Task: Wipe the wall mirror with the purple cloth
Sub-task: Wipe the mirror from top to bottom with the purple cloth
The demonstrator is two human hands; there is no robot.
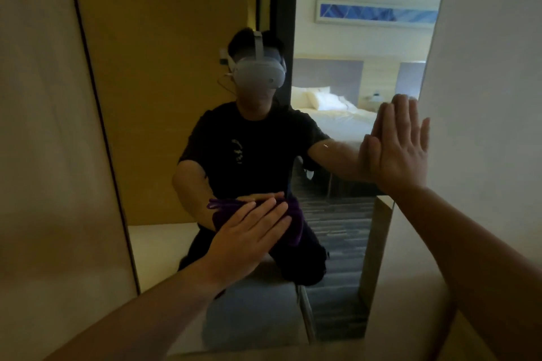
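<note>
The tall wall mirror (pixel 181 97) fills the middle of the head view, set between pale wall panels. My left hand (pixel 249 237) lies flat with spread fingers on the purple cloth (pixel 293 223), pressing it against the lower middle of the glass. The cloth bunches out above and to the right of my fingers. My right hand (pixel 401 143) rests flat and open against the mirror's right edge, fingers pointing up, holding nothing. The glass reflects a person in a black shirt with a headset, along with both hands.
A pale wall panel (pixel 44 155) borders the mirror on the left and another (pixel 484 97) on the right. A light ledge (pixel 410 302) runs below the right side. The reflection shows a wooden door, a bed and a framed blue picture.
</note>
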